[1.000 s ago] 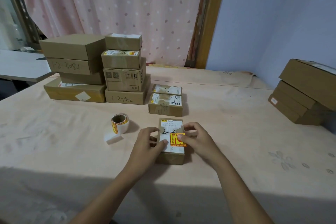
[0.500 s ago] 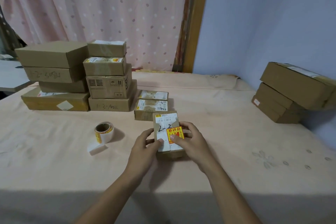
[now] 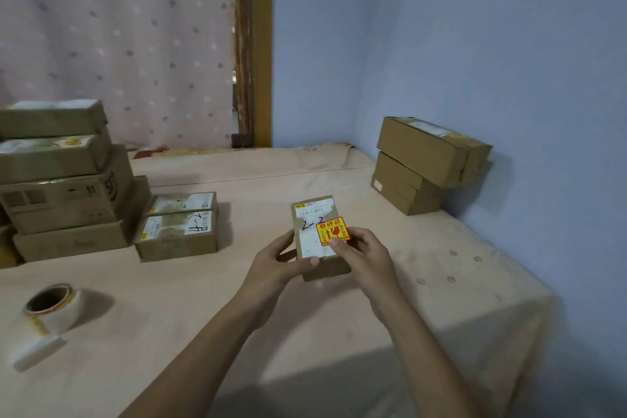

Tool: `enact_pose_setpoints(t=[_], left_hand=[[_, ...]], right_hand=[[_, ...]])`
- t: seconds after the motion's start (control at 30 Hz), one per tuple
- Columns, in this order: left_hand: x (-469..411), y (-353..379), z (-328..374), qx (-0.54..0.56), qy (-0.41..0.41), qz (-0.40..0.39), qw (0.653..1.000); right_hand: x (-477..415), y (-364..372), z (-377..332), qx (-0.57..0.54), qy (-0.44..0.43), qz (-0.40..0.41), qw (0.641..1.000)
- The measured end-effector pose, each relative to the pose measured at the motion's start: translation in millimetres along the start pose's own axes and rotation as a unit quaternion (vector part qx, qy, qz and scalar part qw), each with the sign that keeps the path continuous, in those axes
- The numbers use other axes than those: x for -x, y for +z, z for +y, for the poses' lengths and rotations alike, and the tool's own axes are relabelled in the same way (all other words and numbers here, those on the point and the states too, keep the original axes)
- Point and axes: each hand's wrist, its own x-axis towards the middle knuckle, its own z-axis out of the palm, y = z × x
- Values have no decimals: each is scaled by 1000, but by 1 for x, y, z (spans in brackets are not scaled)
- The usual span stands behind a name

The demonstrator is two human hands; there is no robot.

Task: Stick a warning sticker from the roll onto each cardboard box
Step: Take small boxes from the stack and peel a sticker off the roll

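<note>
Both hands held the small cardboard box point(image 3: 306, 243) between them. The left hand point(image 3: 276, 270) had its fingers curled round the left side and its thumb on the near end. The right hand point(image 3: 368, 260) gripped the right side, its thumb pressing the lower edge of the red-and-yellow warning sticker point(image 3: 332, 228). The box's long axis ran away from the person, the far end leaning slightly left, and the sticker's arrow pointed the same way. The sticker roll point(image 3: 51, 310) lay on the cloth-covered tabletop point(image 3: 441, 282), well left of the left fingers. Stacked boxes point(image 3: 424, 159) stood beyond the right fingers.
</note>
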Motion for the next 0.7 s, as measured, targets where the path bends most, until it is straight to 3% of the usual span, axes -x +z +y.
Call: enact_pose_setpoints(t=[0.27, 0.5, 0.7], left_hand=[[-44, 51, -42, -82, -25, 14, 996], [-102, 80, -69, -189, -3, 32, 981], [-168, 96, -85, -210, -18, 48, 976]], right_hand=[[-16, -62, 31, 52, 31, -69, 996], [-61, -85, 65, 101, 57, 3, 993], [-125, -92, 78, 169, 47, 104, 979]])
